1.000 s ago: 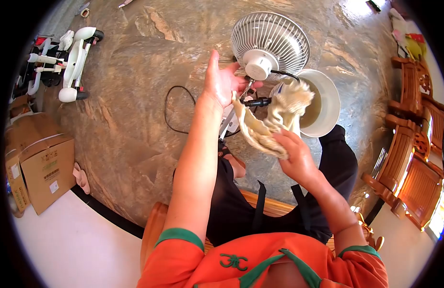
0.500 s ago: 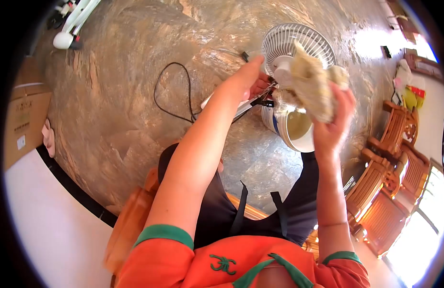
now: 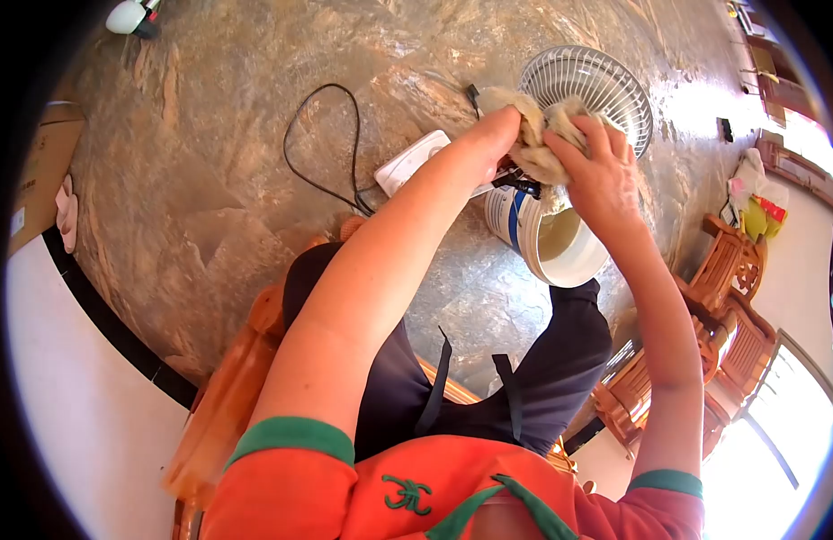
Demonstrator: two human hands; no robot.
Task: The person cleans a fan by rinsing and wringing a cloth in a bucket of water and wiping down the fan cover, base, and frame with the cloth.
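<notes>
White wire-caged electric fan (image 3: 625, 85) lies ahead of us, just beyond a white plastic bucket with a blue band (image 3: 504, 216). Our right hand (image 3: 604, 175), fingers curled and partly closed, grips a bunched beige cloth (image 3: 541, 160) at the fan's back; our left hand (image 3: 505, 135) touches the cloth, its fingers hidden, so we cannot tell its grip.

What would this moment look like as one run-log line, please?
Right hand: holding cloth at fan | left hand: beside cloth, fingers mostly hidden | bucket: near fan, cloudy liquid inside | cord: looped on floor
</notes>
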